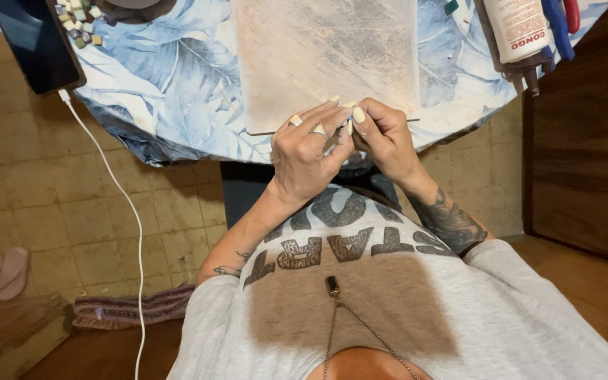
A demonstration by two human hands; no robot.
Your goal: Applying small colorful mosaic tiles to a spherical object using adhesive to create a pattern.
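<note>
Pale wooden board [325,56] lies just above my hands; left hand [307,151] and right hand [381,137] pinch together, can't tell on what.

board: pale rectangular wooden board [325,56] bare, open to reach | left: small mosaic tiles [79,21], dark phone [33,42] | right: white glue bottle [522,35]

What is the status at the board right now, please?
Left hand and right hand pinched together over wooden board edge. Item between fingers too small to identify. Glue bottle off right, clear.
</note>
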